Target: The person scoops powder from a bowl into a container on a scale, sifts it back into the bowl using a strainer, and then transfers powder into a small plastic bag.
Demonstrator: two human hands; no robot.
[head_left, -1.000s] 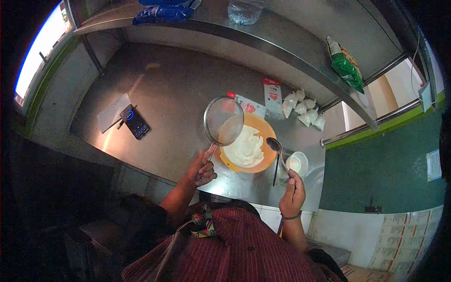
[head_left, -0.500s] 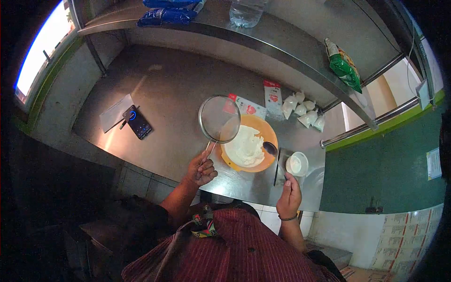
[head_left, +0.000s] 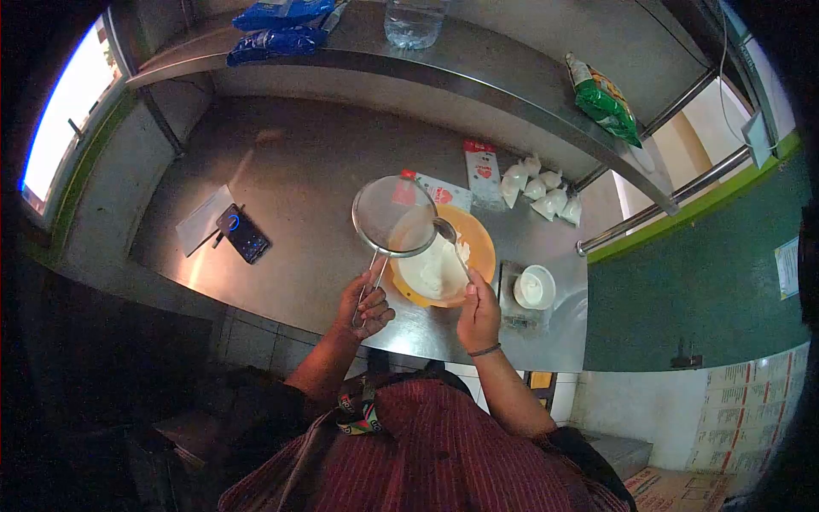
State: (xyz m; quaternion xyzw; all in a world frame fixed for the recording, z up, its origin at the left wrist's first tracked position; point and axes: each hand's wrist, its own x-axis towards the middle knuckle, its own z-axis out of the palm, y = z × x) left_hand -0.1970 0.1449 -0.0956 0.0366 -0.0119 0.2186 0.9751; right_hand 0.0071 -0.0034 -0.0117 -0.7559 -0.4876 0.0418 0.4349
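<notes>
My left hand (head_left: pixel 365 309) is closed around the handle of a round wire-mesh sieve (head_left: pixel 392 218), held up over the left rim of an orange bowl (head_left: pixel 483 247). White powder (head_left: pixel 431 269) lies in the bowl. In my right hand (head_left: pixel 479 316) is a spoon (head_left: pixel 445 229), its dark bowl end above the powder, close to the sieve's right rim. A small white cup (head_left: pixel 546 288) with white contents stands right of the bowl, on a flat scale-like device (head_left: pixel 514 317).
Several knotted bags of white powder (head_left: pixel 546 192) and red-white packets (head_left: pixel 483 171) lie behind the bowl. A phone (head_left: pixel 245 235) and a paper (head_left: pixel 200 224) rest at left. Overhead, a metal shelf (head_left: pixel 478 81) holds blue packs (head_left: pixel 277 44), a clear container (head_left: pixel 414 24) and a green pack (head_left: pixel 607 104).
My right hand has moved left with the spoon, from beside the cup to over the bowl near the sieve. My left hand keeps the sieve in nearly the same place.
</notes>
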